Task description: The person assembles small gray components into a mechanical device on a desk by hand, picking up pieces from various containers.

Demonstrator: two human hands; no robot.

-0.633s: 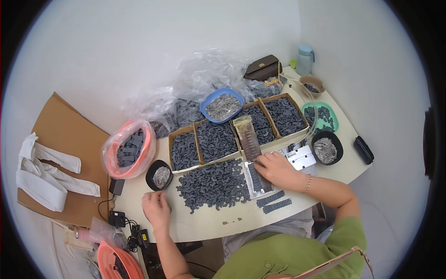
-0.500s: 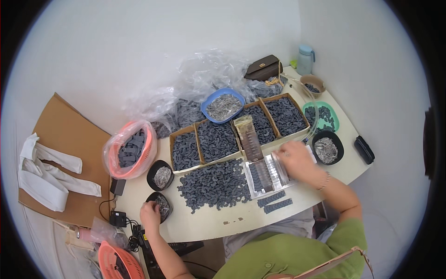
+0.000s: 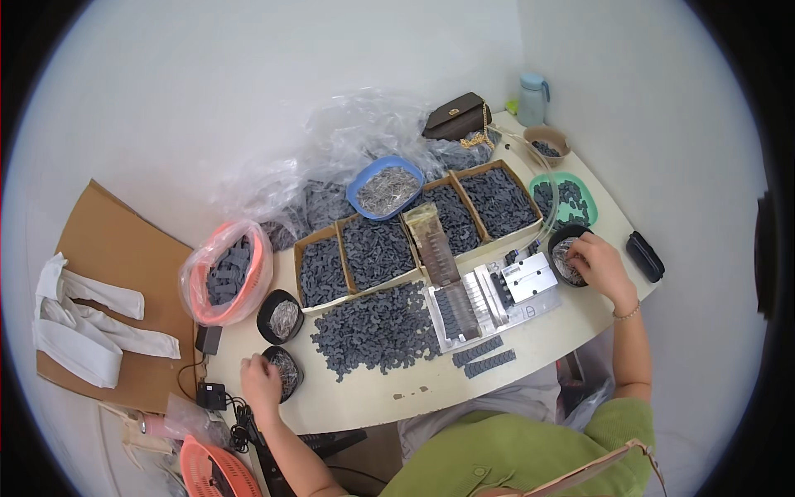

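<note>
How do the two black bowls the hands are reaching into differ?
The black bowl under the left hand sits at the table's near left edge; the black bowl under the right hand sits at the far right, beside the metal jig. The left bowl shows more. Both hold small silvery parts.

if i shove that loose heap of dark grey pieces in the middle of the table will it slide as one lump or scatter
The heap of dark pieces would probably scatter: it looks like many small separate parts lying loose on the bare table, with nothing walling them in. Each piece seems small, so likely light. Edge pieces may skid ahead.
</note>
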